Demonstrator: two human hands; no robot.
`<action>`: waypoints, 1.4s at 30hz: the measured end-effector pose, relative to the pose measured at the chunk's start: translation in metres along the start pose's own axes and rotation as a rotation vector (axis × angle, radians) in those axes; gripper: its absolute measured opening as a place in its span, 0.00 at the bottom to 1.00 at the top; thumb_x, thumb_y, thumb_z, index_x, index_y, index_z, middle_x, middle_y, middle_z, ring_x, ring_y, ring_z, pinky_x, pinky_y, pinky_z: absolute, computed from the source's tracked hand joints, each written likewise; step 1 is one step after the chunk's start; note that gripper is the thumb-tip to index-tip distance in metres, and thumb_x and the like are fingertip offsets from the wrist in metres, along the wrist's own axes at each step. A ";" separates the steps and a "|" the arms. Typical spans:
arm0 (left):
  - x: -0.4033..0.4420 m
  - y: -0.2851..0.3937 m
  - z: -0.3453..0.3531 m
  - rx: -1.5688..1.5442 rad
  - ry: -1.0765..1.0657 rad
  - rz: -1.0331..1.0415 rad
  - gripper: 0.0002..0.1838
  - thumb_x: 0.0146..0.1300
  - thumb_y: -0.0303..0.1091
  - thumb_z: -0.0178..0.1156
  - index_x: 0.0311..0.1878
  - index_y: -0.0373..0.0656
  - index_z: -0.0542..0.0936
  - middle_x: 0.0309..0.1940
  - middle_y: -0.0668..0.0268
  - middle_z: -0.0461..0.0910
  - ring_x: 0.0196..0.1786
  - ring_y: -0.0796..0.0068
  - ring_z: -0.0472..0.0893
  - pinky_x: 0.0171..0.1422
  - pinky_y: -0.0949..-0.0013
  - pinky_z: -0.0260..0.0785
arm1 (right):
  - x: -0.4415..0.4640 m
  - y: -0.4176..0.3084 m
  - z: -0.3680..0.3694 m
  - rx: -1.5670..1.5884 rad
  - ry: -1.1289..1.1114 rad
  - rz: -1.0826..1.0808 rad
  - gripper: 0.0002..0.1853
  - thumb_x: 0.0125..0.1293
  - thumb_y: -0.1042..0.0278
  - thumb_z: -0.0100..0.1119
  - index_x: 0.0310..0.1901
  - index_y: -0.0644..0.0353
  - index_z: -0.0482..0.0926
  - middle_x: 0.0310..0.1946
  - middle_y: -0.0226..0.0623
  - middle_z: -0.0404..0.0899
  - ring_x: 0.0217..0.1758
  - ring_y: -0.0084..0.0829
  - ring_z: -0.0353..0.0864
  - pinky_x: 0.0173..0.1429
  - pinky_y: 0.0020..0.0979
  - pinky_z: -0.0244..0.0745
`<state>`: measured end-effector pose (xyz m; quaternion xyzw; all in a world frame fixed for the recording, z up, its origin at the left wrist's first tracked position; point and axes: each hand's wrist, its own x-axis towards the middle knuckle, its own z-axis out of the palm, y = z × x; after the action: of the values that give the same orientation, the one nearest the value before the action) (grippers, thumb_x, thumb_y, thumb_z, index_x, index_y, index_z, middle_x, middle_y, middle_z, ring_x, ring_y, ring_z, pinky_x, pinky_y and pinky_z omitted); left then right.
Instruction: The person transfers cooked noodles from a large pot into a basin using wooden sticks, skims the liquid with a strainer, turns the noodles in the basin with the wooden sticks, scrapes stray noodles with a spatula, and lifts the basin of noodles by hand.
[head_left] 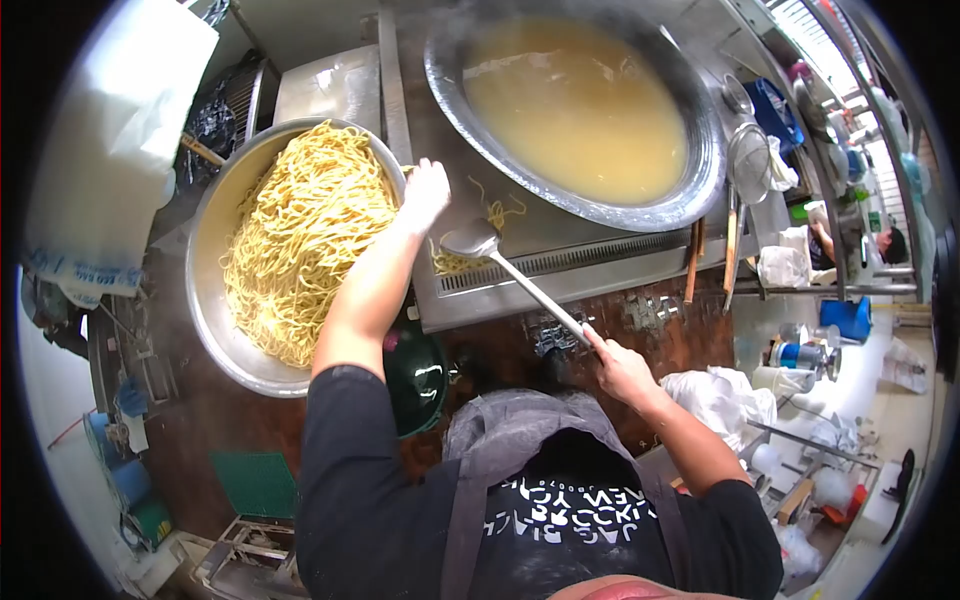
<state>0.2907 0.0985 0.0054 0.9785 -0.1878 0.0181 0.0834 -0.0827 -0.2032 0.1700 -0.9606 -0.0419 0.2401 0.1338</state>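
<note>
A large metal basin (205,300) heaped with yellow noodles (310,230) stands at the left. My left hand (428,190) is closed at the basin's right rim, its fingertips partly hidden. In my right hand (622,368) is the long handle of a metal ladle (470,238). The ladle's bowl rests low over the steel stove top (440,130), beside a few stray noodles (500,208). Beyond it sits a big wok (660,215) full of cloudy yellowish liquid (580,110), with steam over it.
A wire strainer (748,160) and wooden handles (695,260) hang at the stove's right. A dark green tub (415,385) stands on the wet brown floor beneath the stove edge. Shelves with white bags (715,400) line the right side. Another person (880,245) is at the far right.
</note>
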 end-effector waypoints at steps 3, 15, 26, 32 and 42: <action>0.037 -0.010 0.011 0.388 -0.140 -0.002 0.19 0.67 0.37 0.51 0.56 0.38 0.78 0.51 0.53 0.79 0.57 0.53 0.79 0.61 0.48 0.69 | -0.013 -0.001 -0.004 0.051 0.046 0.025 0.40 0.61 0.72 0.53 0.77 0.46 0.55 0.38 0.49 0.77 0.36 0.53 0.81 0.42 0.51 0.78; 0.037 -0.012 0.053 0.185 -0.307 -0.101 0.16 0.69 0.34 0.52 0.54 0.39 0.81 0.56 0.48 0.79 0.50 0.55 0.86 0.48 0.54 0.81 | 0.001 -0.006 0.046 0.018 0.023 0.127 0.43 0.61 0.78 0.51 0.78 0.48 0.51 0.39 0.52 0.76 0.35 0.54 0.82 0.41 0.50 0.79; -0.089 0.049 -0.009 -0.225 -0.573 0.076 0.10 0.58 0.29 0.58 0.38 0.34 0.83 0.39 0.44 0.84 0.46 0.45 0.84 0.53 0.52 0.76 | -0.033 0.034 0.021 0.033 0.082 0.189 0.41 0.63 0.74 0.52 0.78 0.48 0.50 0.39 0.52 0.77 0.41 0.54 0.80 0.46 0.52 0.75; -0.156 0.041 -0.042 -0.483 -0.492 -0.200 0.23 0.62 0.40 0.66 0.57 0.38 0.79 0.49 0.49 0.84 0.53 0.51 0.83 0.59 0.58 0.75 | -0.070 0.016 -0.017 0.246 -0.213 0.135 0.42 0.60 0.75 0.56 0.77 0.49 0.54 0.48 0.58 0.80 0.45 0.57 0.82 0.51 0.47 0.78; -0.257 0.049 0.000 -0.775 -0.526 -0.562 0.26 0.63 0.42 0.67 0.61 0.37 0.77 0.52 0.49 0.83 0.58 0.55 0.82 0.63 0.59 0.73 | -0.011 0.132 -0.167 -0.026 0.102 -0.017 0.27 0.62 0.74 0.62 0.65 0.50 0.75 0.36 0.44 0.84 0.38 0.33 0.85 0.43 0.34 0.79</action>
<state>0.0337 0.1472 -0.0044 0.8603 0.0732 -0.3208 0.3895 -0.0113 -0.3712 0.2800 -0.9728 -0.0461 0.1893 0.1254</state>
